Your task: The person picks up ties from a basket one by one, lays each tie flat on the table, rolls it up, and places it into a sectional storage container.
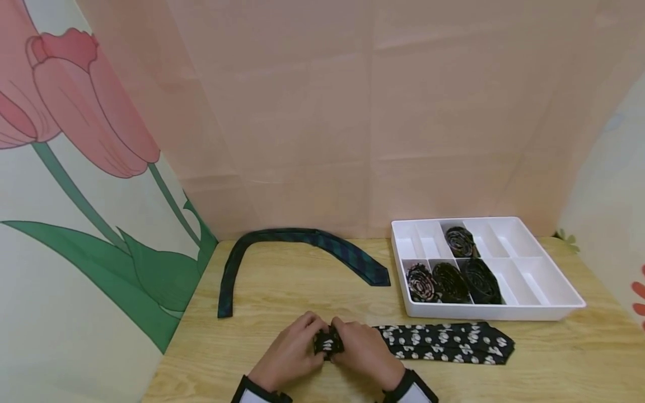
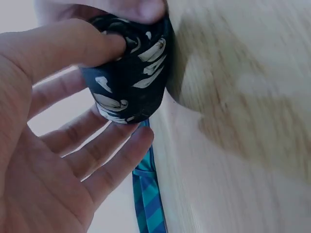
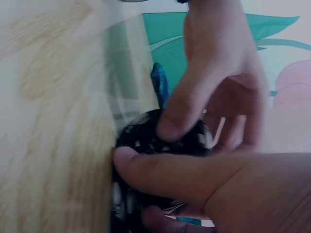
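A black tie with white leaf marks [image 1: 448, 342] lies along the front of the wooden table [image 1: 282, 291]. Its narrow end is wound into a small roll [image 1: 328, 342] [image 2: 131, 77] [image 3: 155, 145]. My left hand [image 1: 294, 350] [image 2: 63, 121] and my right hand [image 1: 365, 350] [image 3: 204, 165] both grip that roll between thumbs and fingers, close to the table's front edge. The wide end stretches off to the right, flat on the wood.
A dark green-blue checked tie [image 1: 302, 246] [image 2: 146, 199] curves across the back left of the table. A white divided tray [image 1: 534, 280] at the back right holds several rolled ties [image 1: 453, 274]. Pink and tulip-printed panels [image 1: 90, 168] wall in the table.
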Available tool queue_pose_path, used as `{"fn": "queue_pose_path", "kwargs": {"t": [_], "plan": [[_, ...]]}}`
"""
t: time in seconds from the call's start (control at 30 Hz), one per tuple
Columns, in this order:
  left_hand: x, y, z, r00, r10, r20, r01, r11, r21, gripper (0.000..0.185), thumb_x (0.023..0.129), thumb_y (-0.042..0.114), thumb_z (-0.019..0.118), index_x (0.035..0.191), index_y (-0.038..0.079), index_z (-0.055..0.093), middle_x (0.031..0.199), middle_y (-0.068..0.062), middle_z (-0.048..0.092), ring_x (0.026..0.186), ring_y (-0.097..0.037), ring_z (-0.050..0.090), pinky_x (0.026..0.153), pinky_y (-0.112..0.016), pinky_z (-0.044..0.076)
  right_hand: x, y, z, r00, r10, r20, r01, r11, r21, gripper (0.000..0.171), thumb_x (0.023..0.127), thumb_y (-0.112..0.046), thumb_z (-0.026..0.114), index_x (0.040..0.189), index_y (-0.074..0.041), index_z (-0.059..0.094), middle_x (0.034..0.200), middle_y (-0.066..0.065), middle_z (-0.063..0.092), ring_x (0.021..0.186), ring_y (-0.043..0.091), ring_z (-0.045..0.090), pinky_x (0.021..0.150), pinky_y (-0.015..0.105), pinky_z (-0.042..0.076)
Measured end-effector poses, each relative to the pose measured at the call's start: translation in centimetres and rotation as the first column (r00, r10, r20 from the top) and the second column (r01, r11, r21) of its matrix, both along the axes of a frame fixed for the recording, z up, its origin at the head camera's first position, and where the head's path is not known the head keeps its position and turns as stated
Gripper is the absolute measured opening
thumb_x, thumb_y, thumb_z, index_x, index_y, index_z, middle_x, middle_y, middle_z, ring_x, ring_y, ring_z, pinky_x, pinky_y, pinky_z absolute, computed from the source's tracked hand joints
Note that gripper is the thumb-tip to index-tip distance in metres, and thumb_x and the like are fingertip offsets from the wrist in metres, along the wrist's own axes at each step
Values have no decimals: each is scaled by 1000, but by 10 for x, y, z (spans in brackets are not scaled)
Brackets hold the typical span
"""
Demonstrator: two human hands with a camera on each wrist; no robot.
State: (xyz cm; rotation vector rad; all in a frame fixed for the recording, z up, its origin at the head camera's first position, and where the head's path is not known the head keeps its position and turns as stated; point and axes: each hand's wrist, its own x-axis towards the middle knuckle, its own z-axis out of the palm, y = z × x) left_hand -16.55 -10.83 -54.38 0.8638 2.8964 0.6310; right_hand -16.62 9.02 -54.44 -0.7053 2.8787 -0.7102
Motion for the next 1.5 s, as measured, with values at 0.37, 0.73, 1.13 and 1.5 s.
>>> {"fn": "queue_pose_path", "kwargs": {"t": [0.37, 0.73, 1.13, 1.5], "plan": [[2, 2, 3, 999, -31, -40, 31, 999, -10, 35, 81, 31, 78, 111, 34, 61, 112, 16, 53, 100, 1, 52, 86, -24, 51, -3, 2, 2, 998, 7, 69, -4, 999, -40, 39, 71, -33, 83, 98, -21, 57, 80, -7, 61, 64, 8, 50, 52, 31, 39], [1, 3, 2, 998, -33, -60, 30, 999, -39, 39, 79, 33, 79, 114, 36, 62, 110, 17, 55, 97, 0, 52, 86, -26, 50, -6, 4, -1, 997, 17, 76, -16, 1000, -19, 43, 72, -37, 84, 102, -23, 57, 86, -8, 64, 69, 7, 55, 54, 32, 42], [2, 4, 3, 994, -25, -106, 15, 995, -99, 44, 78, 37, 79, 117, 38, 59, 109, 17, 55, 99, -2, 52, 89, -30, 48, -7, 3, -1, 999, 26, 44, -26, 1000, 0, 49, 68, -44, 85, 103, -24, 57, 89, -7, 65, 71, 8, 56, 56, 33, 44], [1, 5, -1, 994, -38, -104, 35, 999, -39, 41, 79, 38, 79, 114, 39, 58, 108, 16, 53, 95, -1, 52, 84, -25, 50, -10, 9, -1, 993, 46, 107, -45, 999, -10, 49, 70, -49, 84, 105, -27, 58, 94, -9, 65, 76, 7, 56, 62, 35, 47]]}}
